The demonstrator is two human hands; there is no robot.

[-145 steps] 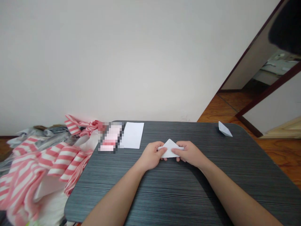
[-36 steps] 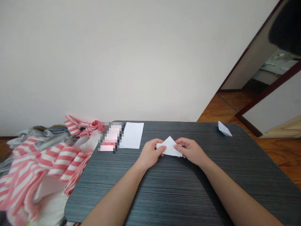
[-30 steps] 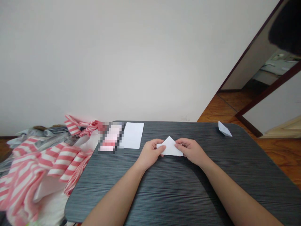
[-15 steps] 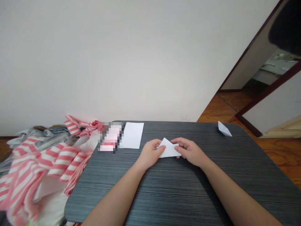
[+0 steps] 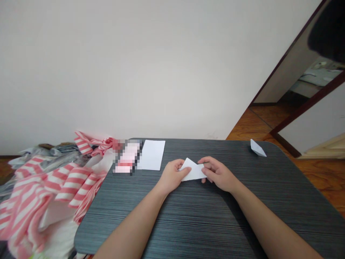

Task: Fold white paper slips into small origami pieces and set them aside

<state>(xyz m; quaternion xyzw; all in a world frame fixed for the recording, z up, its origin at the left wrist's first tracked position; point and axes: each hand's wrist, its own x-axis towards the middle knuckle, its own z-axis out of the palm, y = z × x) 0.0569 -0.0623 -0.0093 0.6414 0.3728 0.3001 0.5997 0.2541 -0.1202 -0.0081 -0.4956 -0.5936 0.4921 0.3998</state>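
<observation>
A small sheet of white paper (image 5: pixel 194 172), folded so that a peak points away from me, is held just above the dark table (image 5: pixel 188 223). My left hand (image 5: pixel 172 175) pinches its left end, thumb on top and fingers curled behind. At the right end, my right hand (image 5: pixel 217 173) grips the paper's edge between thumb and fingers, its index finger raised a little off the sheet. The fingers under the paper are partly hidden.
A stack of white paper (image 5: pixel 153 155) lies at the table's back left, beside a pixelated pink item (image 5: pixel 127 156). A folded paper boat (image 5: pixel 258 148) sits at the back right. Striped pink-and-white cloth (image 5: pixel 32 201) is heaped left of the table. A wall (image 5: pixel 151 72) stands behind.
The folded paper has tilted slightly, its right end a bit higher and its peak shifted a little left. My right index finger has lifted away from the paper. Other things stay put.
</observation>
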